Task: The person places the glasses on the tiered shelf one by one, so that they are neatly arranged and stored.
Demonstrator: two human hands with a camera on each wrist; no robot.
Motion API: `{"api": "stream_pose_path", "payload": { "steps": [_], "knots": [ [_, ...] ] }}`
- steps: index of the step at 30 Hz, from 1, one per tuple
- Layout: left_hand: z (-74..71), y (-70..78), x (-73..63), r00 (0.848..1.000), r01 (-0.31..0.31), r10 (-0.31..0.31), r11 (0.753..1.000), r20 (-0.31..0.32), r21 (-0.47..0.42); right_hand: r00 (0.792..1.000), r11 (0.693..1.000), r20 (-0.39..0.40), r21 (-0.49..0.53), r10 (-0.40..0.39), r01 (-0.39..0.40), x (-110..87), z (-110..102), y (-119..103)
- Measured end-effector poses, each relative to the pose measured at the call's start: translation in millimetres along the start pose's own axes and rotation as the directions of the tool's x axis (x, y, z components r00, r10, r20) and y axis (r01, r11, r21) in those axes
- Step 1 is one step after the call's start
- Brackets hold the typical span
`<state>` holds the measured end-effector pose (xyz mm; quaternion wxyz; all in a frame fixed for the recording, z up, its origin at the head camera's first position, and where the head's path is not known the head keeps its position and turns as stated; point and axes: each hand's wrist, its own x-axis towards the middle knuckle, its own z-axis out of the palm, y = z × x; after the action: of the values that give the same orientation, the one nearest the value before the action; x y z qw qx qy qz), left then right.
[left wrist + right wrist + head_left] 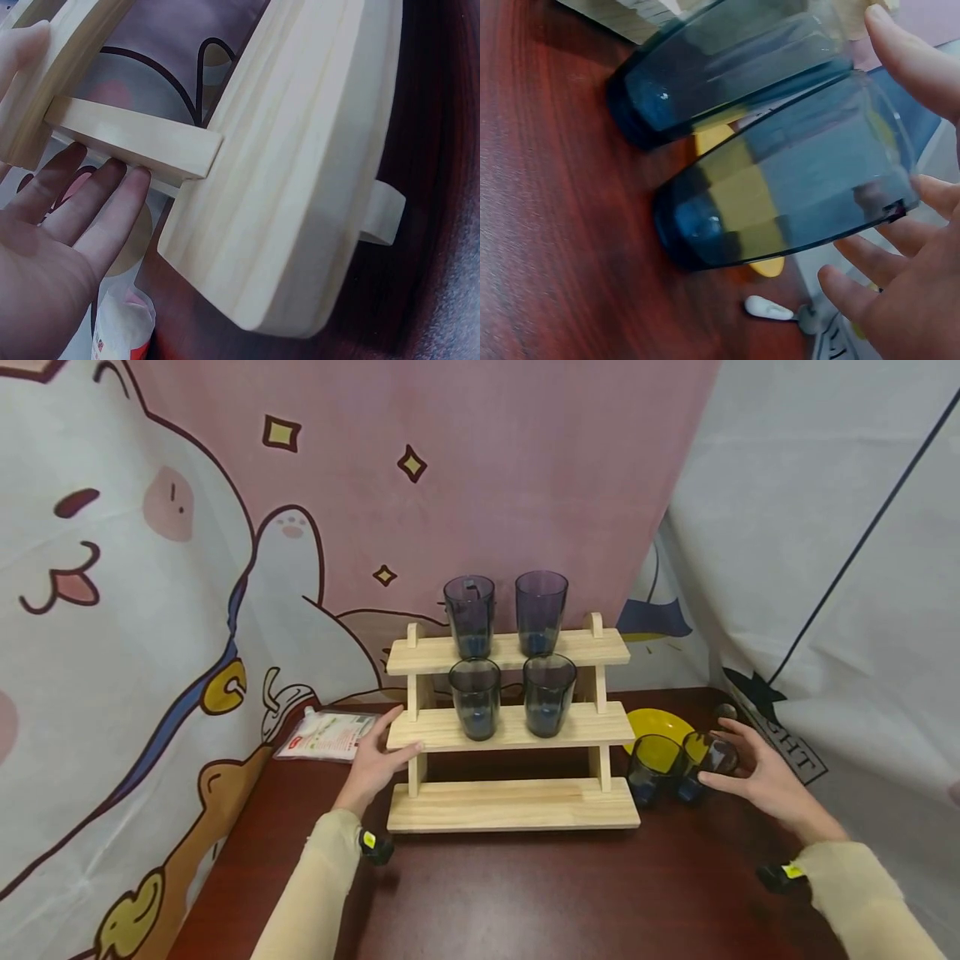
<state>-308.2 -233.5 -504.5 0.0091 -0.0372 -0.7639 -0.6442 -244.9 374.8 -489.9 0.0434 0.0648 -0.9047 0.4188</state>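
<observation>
A three-tier wooden display rack [513,806] stands on the table. My left hand [378,760] grips the left end of its middle board. In the left wrist view the thumb [30,45] lies over the board and the fingers [112,217] rest against the side support. On the right, two blue-grey tinted drinking glasses stand upright side by side. My right hand [761,777] is spread around the rim of the outer glass [795,180], thumb nearer me and fingers beyond; firm contact cannot be seen. The inner glass [727,71] stands beside the rack.
Two glasses stand on the top board, including a purple-tinted glass [540,610], and two on the middle board, including a grey glass [475,697]. A yellow plate [656,722] lies behind the right-hand glasses, near a spoon [769,308]. A white packet [326,735] lies left. Printed cloth hangs behind.
</observation>
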Motion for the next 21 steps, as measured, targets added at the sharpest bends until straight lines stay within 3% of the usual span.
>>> {"api": "stream_pose_path", "payload": {
  "steps": [21],
  "knots": [
    [0.3,1.2,-0.4,1.000,-0.016,0.016,1.000,0.006,-0.012,0.998,0.989,-0.060,0.149,-0.009,0.018,-1.2,16.0,22.9]
  ]
}}
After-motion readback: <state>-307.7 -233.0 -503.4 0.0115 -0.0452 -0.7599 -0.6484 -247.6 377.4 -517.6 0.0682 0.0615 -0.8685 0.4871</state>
